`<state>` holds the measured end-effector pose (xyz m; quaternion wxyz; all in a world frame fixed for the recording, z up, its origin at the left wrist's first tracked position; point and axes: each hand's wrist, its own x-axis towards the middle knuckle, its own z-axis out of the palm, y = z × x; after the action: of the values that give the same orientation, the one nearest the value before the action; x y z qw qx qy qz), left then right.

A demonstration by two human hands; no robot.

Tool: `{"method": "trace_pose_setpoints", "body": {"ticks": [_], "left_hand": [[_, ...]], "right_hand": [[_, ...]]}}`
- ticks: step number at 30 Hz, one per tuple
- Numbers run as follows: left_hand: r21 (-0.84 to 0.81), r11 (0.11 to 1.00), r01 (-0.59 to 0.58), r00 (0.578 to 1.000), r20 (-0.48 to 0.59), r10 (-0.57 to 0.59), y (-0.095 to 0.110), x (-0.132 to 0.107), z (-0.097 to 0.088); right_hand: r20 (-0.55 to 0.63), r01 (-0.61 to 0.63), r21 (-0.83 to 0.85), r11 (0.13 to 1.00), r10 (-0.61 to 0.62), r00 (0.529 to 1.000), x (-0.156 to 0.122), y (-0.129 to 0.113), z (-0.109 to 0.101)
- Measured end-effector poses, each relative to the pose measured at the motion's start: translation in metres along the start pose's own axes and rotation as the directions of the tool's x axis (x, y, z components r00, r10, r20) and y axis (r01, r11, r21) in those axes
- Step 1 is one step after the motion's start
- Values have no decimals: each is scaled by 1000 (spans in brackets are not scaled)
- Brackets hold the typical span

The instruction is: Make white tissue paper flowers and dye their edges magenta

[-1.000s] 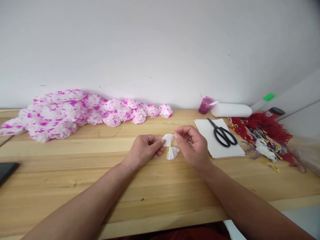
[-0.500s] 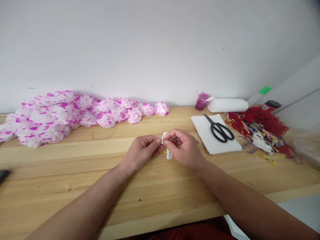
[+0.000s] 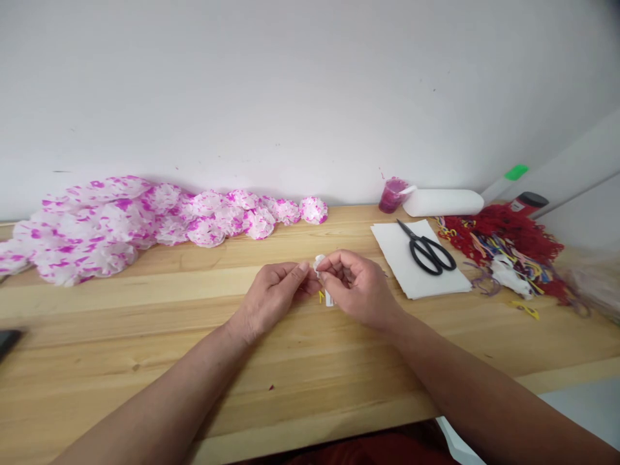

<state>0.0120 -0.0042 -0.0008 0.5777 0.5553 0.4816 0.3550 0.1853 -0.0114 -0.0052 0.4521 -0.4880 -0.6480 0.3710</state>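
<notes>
One small white pleated paper bundle with a yellow tie [image 3: 319, 262] is pinched at mid-table between the closed fingertips of the left hand [image 3: 274, 290] and right hand [image 3: 356, 287]. One pair of black scissors [image 3: 429, 248] is laid far right. Bare pale wooden tabletop [image 3: 310, 361] is seen toward the near edge.

Scissors [image 3: 427, 249] lie on paper sheets [image 3: 411, 271], right.

Table [image 3: 145, 349]: bare wood is lying open along the near edge and out to the left. Mid-table, left hand [image 3: 274, 292] and right hand [image 3: 361, 287] are meeting on a folded paper [image 3: 318, 262], closing the gap between them. Paper flowers [image 3: 145, 219] are lining the rear left; scissors [image 3: 429, 250] on a white sheet [image 3: 411, 281] and a tangle of ties [image 3: 508, 248] are crowding the right.
</notes>
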Motion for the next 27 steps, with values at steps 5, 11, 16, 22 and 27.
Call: {"method": "trace_pose_setpoints", "body": {"ticks": [5, 11, 16, 22, 27], "left_hand": [[-35, 999, 8, 998, 55, -6, -4, 2, -3], [-99, 994, 39, 997, 68, -32, -7, 3, -4], [-9, 1000, 30, 998, 59, -29, -8, 4, -5], [2, 1000, 25, 999, 28, -25, -9, 5, -4], [-41, 999, 28, 999, 15, -28, -5, 4, -2]], "right_hand": [[11, 3, 3, 1000, -3, 1000, 0, 2, 1], [33, -9, 29, 1000, 8, 999, 1, 2, -1], [91, 37, 38, 999, -41, 995, -1, 5, 1], [9, 46, 18, 999, -46, 999, -1, 5, -4], [-39, -93, 57, 994, 95, 995, 8, 9, -10]]}}
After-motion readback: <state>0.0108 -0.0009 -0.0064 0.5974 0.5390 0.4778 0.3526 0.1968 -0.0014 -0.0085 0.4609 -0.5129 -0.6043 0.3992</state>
